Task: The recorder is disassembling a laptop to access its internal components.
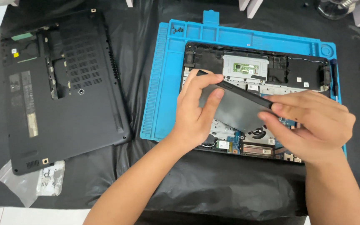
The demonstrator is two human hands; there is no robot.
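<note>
Two hands: left hand [194,112] and right hand [313,125] grip a flat grey rectangular battery pack [236,109], tilted above the opened black laptop chassis [271,71].
Surface: blue silicone repair mat [163,96] on black plastic sheet [213,187]; detached black laptop bottom cover [63,87] lies left.

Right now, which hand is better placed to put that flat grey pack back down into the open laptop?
Probably the left hand: its fingers wrap the flat grey rectangular battery pack along its end, above the opened black laptop. The right hand only pinches the other edge.

Black sheet [230,191] lies open near the person; removed cover [59,91] blocks left.
</note>
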